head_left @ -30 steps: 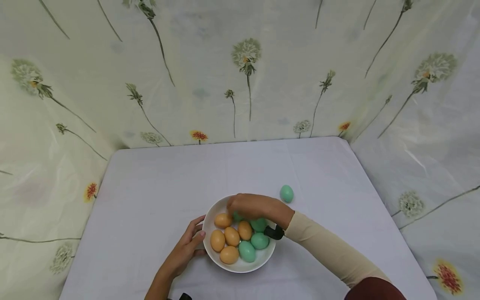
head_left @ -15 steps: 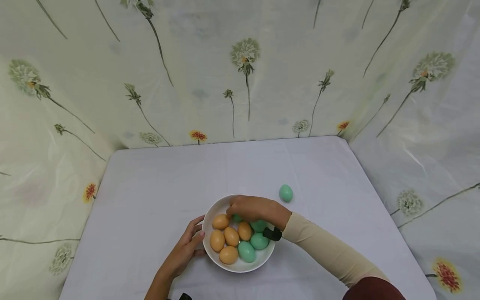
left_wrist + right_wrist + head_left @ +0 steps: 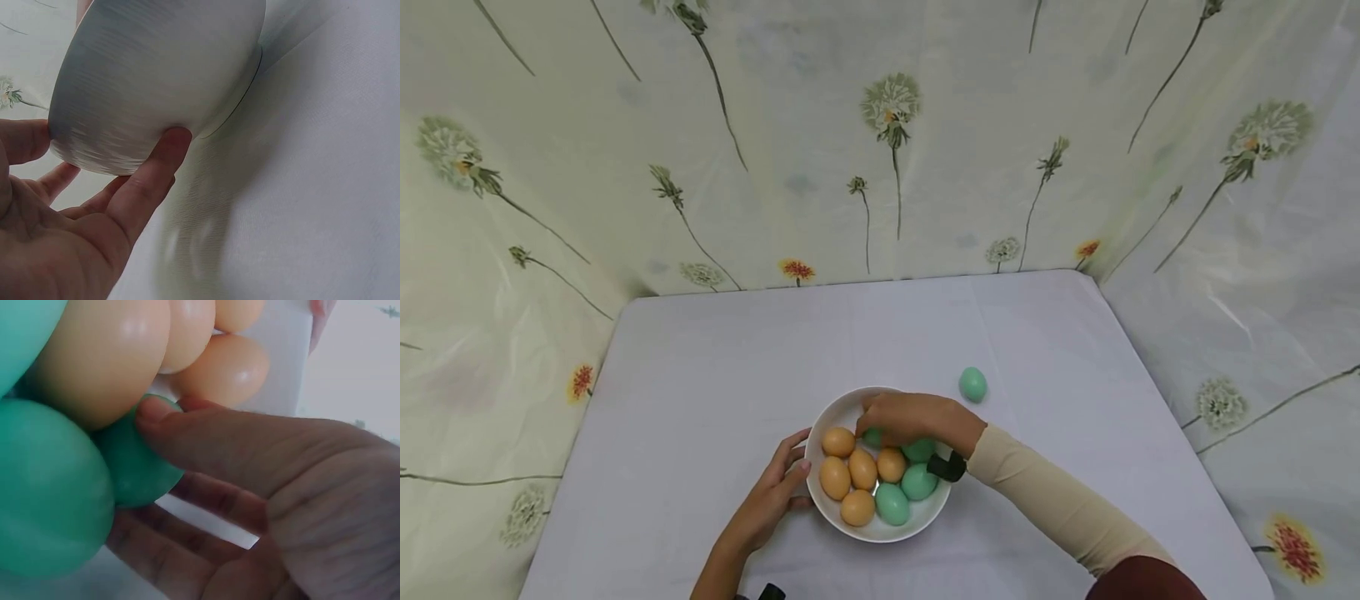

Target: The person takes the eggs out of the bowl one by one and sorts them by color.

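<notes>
A white bowl near the table's front holds several orange eggs and several green eggs. My right hand reaches into the bowl's far side and pinches a green egg between thumb and fingers; in the right wrist view the thumb presses on that green egg, with orange eggs beside it. My left hand holds the bowl's left side, its thumb and fingers against the bowl's outer wall.
One more green egg lies alone on the white tablecloth, right of the bowl and behind it. Floral curtain walls close off the table at the back and both sides.
My right hand has stayed over the bowl's far side, with its fingers settling a little lower around the green egg. The left hand and bowl have barely moved.
</notes>
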`<state>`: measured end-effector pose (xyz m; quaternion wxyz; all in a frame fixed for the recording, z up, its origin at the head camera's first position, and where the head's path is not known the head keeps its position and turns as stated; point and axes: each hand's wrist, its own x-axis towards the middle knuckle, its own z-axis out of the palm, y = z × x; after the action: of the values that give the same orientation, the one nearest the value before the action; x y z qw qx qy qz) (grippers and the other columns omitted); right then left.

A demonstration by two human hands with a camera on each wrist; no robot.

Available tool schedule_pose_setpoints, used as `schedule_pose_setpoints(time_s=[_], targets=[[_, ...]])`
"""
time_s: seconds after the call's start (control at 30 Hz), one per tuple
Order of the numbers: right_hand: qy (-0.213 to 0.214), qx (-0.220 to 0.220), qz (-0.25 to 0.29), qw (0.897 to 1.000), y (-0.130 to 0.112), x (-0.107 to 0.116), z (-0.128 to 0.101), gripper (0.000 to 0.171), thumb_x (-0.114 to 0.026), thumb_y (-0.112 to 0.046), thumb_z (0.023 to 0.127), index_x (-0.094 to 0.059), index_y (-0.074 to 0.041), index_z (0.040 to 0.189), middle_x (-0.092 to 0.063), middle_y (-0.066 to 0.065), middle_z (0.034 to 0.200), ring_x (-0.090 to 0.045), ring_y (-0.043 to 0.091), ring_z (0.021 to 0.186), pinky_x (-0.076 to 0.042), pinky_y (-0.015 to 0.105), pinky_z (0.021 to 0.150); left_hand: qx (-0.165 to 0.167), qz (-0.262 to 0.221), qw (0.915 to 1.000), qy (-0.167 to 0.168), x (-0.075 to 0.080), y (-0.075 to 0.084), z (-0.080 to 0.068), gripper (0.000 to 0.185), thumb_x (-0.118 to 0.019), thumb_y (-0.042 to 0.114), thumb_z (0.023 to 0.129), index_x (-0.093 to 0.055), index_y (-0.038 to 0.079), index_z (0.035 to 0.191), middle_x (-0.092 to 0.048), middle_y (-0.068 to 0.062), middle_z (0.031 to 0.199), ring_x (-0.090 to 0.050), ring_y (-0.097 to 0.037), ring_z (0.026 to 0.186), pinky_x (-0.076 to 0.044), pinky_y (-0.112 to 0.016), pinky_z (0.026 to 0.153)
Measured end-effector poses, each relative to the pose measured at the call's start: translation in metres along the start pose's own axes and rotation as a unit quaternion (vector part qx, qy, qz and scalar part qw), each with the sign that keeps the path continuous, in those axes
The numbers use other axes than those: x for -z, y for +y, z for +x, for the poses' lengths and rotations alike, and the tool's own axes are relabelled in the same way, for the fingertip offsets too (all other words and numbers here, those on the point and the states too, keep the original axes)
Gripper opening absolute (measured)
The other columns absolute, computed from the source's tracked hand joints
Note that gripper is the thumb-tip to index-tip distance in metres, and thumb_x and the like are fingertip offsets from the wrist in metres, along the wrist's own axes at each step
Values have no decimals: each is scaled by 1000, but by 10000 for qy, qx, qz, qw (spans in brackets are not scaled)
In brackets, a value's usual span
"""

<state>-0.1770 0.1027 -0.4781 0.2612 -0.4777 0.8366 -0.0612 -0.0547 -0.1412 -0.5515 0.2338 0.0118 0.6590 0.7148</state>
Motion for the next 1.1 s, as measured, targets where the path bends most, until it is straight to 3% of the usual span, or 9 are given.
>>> schedule_pose_setpoints(time_s=[0.33,0.77,1.1], targets=[[238,23,583,9980,9,8,-15,35,-70,-5,91,-72,-18,123,-66,0,117,-57,11,104,-50,25,92,22,-42,10000,-15,0,-1,1,53,-46,33,107,-25,27,155,-33,-22,154,-53,-39,127,-58,-48,89],[931,41,1091,9896,20,39,-55,38,-71,-11,93,-67,-12,130,-62,3,117,-60,13,102,-54,23,83,6,-35,10000,3,-1,-1,1,52,-46,32,107,-26,28,154,-35,-21,153,-54,-38,126,-58,-48,89],[1546,-664,1239,9779,54,50,-101,38,-72,-14,92,-67,-14,130,-63,3,116,-61,16,105,-58,25,82,42,10,10000,51,-1,0,1,51,-46,31,107,-26,28,154,-35,-21,153,-54,-38,125,-58,-47,88]])
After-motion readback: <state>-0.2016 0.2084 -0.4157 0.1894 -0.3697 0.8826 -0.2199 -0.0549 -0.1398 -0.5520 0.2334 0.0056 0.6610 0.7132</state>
